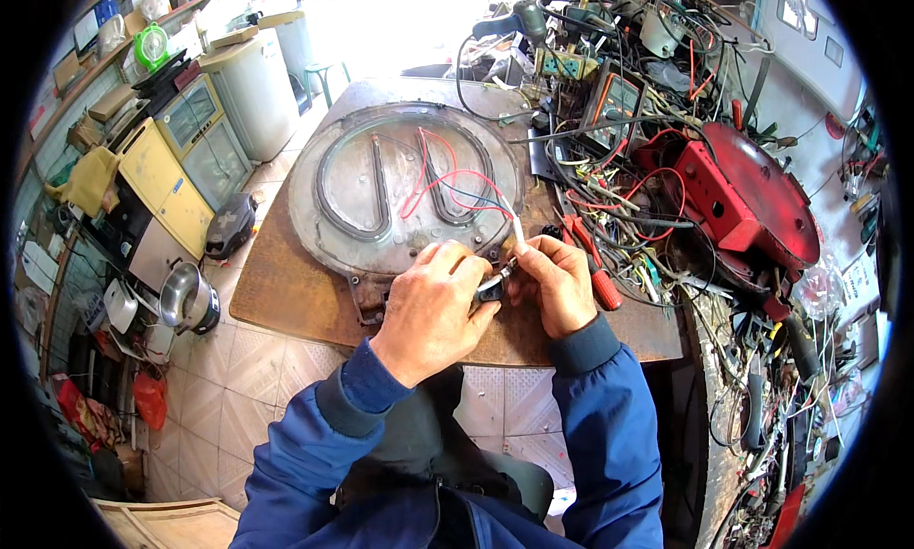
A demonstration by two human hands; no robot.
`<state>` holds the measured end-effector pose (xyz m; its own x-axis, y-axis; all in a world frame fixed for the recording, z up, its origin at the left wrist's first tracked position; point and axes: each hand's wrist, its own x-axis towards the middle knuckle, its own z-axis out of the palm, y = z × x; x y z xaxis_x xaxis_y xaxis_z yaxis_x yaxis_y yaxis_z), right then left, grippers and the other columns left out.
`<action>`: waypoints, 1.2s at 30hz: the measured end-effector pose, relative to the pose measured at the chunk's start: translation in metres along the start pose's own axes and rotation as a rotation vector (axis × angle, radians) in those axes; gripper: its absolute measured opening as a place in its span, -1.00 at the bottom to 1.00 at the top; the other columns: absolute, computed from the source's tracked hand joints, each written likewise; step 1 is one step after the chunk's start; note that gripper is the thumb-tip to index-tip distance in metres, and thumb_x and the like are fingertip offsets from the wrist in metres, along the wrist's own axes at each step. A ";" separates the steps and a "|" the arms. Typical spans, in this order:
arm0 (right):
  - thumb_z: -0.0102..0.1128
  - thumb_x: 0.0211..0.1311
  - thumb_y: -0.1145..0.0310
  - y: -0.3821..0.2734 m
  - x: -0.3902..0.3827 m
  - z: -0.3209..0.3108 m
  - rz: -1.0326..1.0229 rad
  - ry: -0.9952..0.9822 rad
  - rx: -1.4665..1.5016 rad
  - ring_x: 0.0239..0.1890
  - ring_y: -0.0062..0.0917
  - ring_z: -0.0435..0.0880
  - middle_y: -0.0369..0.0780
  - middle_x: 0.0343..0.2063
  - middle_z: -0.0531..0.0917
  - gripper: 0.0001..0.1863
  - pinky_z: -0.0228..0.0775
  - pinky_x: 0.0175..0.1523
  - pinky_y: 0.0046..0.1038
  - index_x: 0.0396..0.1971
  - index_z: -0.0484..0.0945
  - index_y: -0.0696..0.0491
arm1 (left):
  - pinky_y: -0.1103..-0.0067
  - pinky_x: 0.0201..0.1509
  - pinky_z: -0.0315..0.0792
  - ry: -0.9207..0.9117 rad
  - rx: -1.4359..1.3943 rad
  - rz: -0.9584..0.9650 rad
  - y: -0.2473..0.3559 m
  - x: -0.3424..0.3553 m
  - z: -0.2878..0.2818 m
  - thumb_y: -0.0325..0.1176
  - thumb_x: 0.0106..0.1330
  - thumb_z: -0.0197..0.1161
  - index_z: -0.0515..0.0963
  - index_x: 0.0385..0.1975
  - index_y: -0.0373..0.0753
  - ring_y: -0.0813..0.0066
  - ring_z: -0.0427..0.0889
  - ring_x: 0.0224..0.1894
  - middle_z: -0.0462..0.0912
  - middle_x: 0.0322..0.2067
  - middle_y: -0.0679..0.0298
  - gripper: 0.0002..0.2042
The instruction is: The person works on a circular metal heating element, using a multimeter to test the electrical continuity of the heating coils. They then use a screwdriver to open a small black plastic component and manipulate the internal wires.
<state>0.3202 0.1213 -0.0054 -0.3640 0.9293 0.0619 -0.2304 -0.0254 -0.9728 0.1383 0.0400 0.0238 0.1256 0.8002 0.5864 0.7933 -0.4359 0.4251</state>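
My left hand (433, 306) and right hand (555, 282) pinch a small metal connector (495, 284) between them; the round grey metal heating plate (405, 187) lies just beyond my fingers.

Bare brown tabletop (286, 297) lies open leftward; tangled wires (628, 197) and a red-handled screwdriver (595, 268) crowd the right.

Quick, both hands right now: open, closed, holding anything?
Left hand: closed on a small metal part at the edge of the round heating plate.
Right hand: fingers pinched shut on a thin tool at that same part.
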 end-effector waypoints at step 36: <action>0.13 0.54 0.25 -0.019 0.027 -0.004 0.191 -0.020 0.396 -0.78 -0.76 0.17 -0.23 -0.53 0.60 -0.82 -0.02 -0.69 -0.62 -0.24 0.48 0.04 | 0.23 -0.07 0.49 -0.097 0.058 0.015 -0.010 -0.006 -0.015 -0.46 0.02 0.56 0.64 -0.28 -0.28 0.01 0.63 -0.16 0.63 -0.31 0.11 -0.72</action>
<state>0.3187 0.1487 0.0140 -0.4502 0.8871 -0.1023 -0.4838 -0.3386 -0.8070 0.1212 0.0333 0.0261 0.1925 0.8314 0.5213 0.8237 -0.4257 0.3747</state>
